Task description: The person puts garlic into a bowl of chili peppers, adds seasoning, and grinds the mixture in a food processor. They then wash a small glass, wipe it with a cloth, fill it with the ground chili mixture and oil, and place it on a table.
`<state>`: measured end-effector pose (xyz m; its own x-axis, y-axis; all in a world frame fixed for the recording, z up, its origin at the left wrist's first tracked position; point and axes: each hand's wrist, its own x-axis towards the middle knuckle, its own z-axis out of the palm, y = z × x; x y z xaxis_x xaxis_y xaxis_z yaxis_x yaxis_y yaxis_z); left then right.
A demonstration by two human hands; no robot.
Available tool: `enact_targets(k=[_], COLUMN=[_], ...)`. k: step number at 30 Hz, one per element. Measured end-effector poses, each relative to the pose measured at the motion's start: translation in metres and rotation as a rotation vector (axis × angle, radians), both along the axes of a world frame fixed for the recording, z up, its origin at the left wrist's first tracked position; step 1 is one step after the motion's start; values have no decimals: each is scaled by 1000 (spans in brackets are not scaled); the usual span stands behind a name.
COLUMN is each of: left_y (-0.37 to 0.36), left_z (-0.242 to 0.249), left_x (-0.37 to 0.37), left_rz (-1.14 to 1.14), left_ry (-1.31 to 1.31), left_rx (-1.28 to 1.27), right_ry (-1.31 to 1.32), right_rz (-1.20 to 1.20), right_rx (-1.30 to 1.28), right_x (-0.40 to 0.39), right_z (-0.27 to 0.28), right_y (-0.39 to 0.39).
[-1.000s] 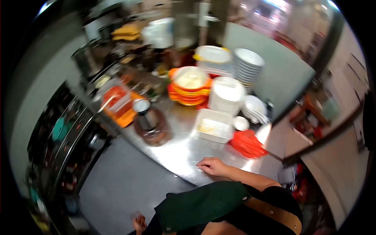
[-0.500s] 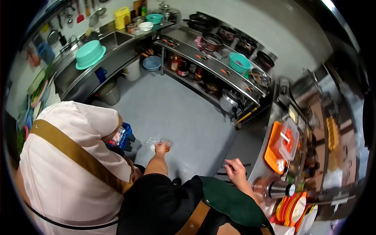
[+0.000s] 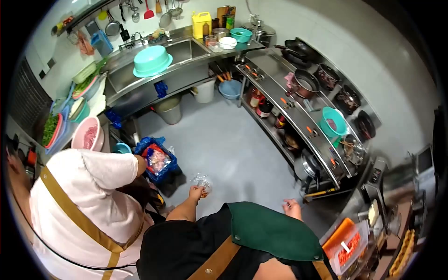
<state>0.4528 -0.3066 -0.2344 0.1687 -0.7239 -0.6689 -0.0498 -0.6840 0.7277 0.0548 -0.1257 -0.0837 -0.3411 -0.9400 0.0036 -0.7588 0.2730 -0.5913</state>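
Observation:
My left hand (image 3: 196,192) is closed on the rim of a clear plastic container (image 3: 203,180), held out over the grey floor (image 3: 224,154). A little orange-red food shows in the container near my fingers. To the left of it stands a bin lined with a blue bag (image 3: 169,173), with plastic and other waste inside. My right hand (image 3: 292,206) holds nothing, its fingers loosely apart, beyond the edge of my green apron (image 3: 275,228). Part of that hand's wrist is covered by the apron.
A co-worker in a white shirt (image 3: 93,186) stands close on my left, beside a pink basin of meat (image 3: 87,134). The sink counter (image 3: 126,84) runs along the back left. A steel stove (image 3: 275,84) stands at the right. Orange-red food fills a clear tub (image 3: 351,252).
My view has turned to the right and the body has shifted toward the bin. The container in my left hand is nearer the blue-bagged bin. My right hand has drawn away from the right counter.

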Motion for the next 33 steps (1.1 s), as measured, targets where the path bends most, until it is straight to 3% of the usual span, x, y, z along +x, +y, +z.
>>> enact_targets(k=[2,7,11,13,17,20,22,24,28,30,33], left_y=[-14,-48,-76,-99,-173,-263,-316,-380,-515,-570,-651], left_z=[15,40,26,11,-25,-20,-42,81,155,201,228], left_x=[12,15,18,25,39,41,55,27,30,24,18], left_rz=[20,258,404,371,298,224,128,298,201,182,229], left_ry=[-56,101,102,136,198,206,363,378,571,577,671], left_rx=[29,-45,9,12,-3,-37,-271,-206,-456,-510,-464], right_ry=[-135,-179,-311,-286,-305,-257,-284,-286,-396,-447,-412], right_rz=[8,175,209,414,547,586,588,614,624,666,770], right_rx=[-63,-88,13,-11,-14,-99,-78,-124,-260,-323,-401], right_x=[-25,-53,-43,-29,-2,14,30,45,78,93,118], right_z=[6,29,13,13,28,35,52,67,92,103,119], right_y=[-40,-148,-241,-292,-405,-490,-539,-600,-705,-755,-839])
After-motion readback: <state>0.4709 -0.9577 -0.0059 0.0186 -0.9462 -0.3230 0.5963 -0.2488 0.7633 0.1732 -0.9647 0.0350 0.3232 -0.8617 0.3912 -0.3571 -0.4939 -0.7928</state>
